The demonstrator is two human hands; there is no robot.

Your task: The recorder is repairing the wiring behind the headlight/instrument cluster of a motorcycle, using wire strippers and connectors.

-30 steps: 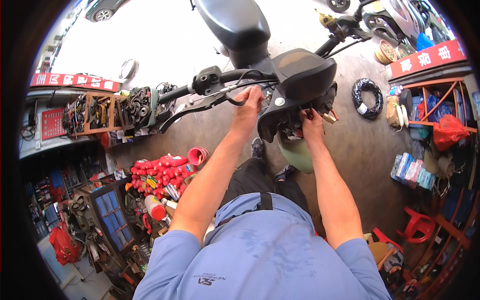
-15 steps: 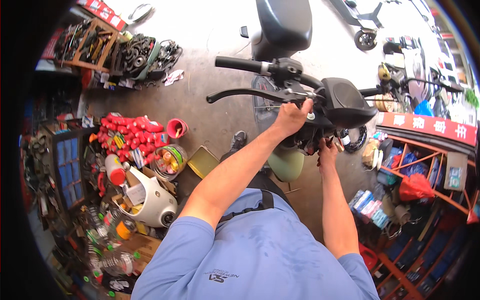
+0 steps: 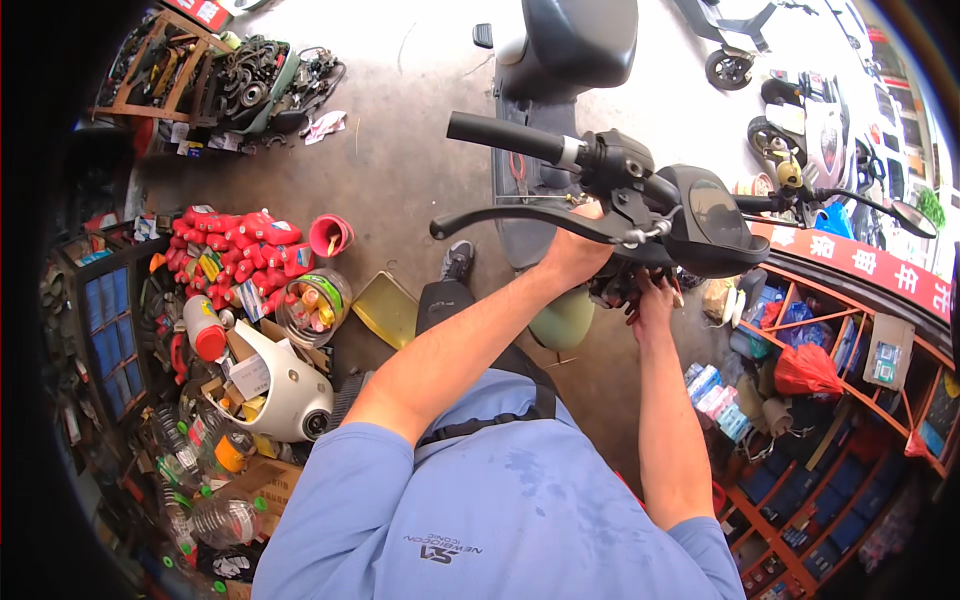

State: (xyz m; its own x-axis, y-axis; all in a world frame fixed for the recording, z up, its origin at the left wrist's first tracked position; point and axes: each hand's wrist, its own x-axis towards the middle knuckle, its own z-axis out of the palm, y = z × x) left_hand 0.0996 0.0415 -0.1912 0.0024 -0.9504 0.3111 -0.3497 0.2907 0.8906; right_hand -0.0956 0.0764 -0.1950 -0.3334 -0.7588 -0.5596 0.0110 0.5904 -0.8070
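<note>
The handlebar of an electric scooter (image 3: 515,138) spans the view before me, with a black brake lever (image 3: 490,216) under its left grip. My left hand (image 3: 578,248) is below the lever, behind the handlebar's middle, and its fingers are mostly hidden there. My right hand (image 3: 655,300) is lower and to the right, its fingers bent together at the exposed wiring and parts (image 3: 622,288) of the steering head. What they pinch is too small to make out. A dark round-cornered display housing (image 3: 712,225) sits above the right hand.
The scooter's black seat (image 3: 580,45) is beyond the handlebar. Red bottles (image 3: 235,250), a pink bucket (image 3: 330,235), a yellow tray (image 3: 385,310) and a white body panel (image 3: 285,390) are on the left. An orange rack (image 3: 850,350) stands right; parked scooters (image 3: 825,130) are behind it.
My left hand has slid down and left, from beside the clamp to under the lever, its thumb now out of sight. The handlebar appears lower and further right. My right hand stays at the wiring.
</note>
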